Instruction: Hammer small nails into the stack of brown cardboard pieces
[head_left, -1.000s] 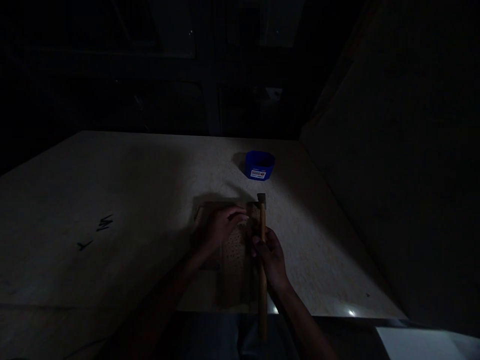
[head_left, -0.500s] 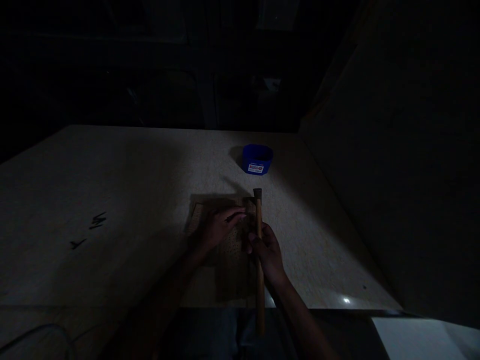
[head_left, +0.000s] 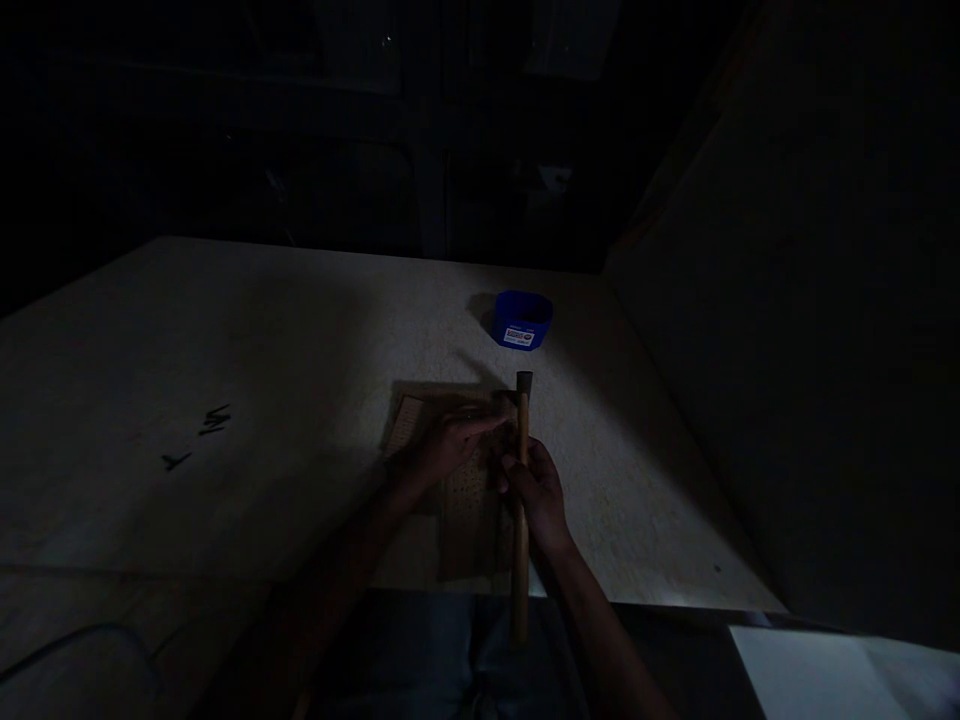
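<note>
Grip of the right hand point(head_left: 536, 495) is closed midway round a wooden-handled, dark-headed hammer point(head_left: 519, 570), seemingly choked for short taps over a brown perforated board point(head_left: 469, 520) on the pale counter point(head_left: 300, 350), steadied by the left hand point(head_left: 442, 450), whose grip cannot be told.

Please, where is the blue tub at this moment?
In the head view, the blue tub stands on the table, right of centre, just beyond the head of the hammer held in the right hand.
</note>
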